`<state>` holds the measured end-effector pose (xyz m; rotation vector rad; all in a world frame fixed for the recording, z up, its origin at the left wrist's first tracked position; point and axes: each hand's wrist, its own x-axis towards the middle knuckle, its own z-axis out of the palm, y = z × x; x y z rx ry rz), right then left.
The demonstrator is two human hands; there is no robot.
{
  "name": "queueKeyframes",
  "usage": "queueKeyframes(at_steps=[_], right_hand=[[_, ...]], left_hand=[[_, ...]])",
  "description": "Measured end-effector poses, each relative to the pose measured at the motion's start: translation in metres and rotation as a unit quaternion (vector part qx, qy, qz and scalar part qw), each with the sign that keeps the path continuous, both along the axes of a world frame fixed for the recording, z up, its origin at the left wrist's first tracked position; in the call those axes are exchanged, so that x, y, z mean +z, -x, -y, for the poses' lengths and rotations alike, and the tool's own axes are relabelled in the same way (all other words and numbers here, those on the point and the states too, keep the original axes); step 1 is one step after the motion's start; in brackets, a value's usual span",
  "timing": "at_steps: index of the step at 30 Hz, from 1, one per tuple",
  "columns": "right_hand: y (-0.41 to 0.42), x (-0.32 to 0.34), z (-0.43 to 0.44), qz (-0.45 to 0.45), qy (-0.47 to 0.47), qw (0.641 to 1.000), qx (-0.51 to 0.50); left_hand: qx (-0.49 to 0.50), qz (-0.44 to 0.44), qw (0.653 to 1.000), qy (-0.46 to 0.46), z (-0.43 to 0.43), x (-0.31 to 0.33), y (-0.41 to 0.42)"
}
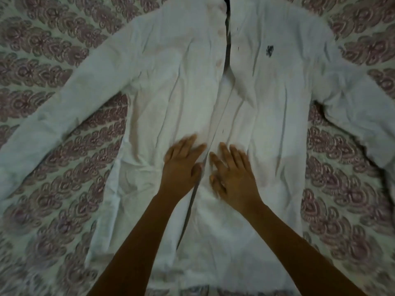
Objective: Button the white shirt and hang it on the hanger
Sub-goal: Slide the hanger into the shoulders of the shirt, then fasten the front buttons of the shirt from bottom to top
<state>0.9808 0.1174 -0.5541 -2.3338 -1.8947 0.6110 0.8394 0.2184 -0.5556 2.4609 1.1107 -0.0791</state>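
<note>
Two bare forearms [136,242] enter from 6 o'clock. The left grip [183,165] and right grip [233,174] lie flat, fingers straight and spread, holding nothing. They press either side of the front opening, slightly motion-blurred. Under them is a crumpled long-sleeved white cotton shirt [267,107], face-up mid-frame on the bed, collar at 12 o'clock, sleeves out toward 9 and 3, small dark chest logo [269,50] at 1 o'clock. Progress judged early: the front edges overlap only around the middle and gape toward the collar and below the grips. The pale round buttons [220,32] at 12 sit free of their holes. Cannot tell if any button is fastened. Buttoning and hanging are both left; no hanger in view. All around lies a floral pink-and-grey bedspread [53,50].
</note>
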Motion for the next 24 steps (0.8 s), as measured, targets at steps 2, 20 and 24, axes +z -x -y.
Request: queueKeyframes(at_steps=[2, 20, 24], right_hand=[[0.020, 0.003, 0.024, -0.017, 0.015, 1.000, 0.016], [0.140, 0.018, 0.143, 0.020, 0.072, 0.993, 0.091], [0.127, 0.017, 0.150, 0.000, -0.010, 0.992, 0.125]], left_hand=[[-0.001, -0.002, 1.000, 0.008, 0.022, 0.002, 0.018], [0.005, 0.020, 0.998, 0.056, 0.170, 0.019, 0.156], [-0.016, -0.019, 0.995, 0.099, 0.179, 0.016, 0.168]])
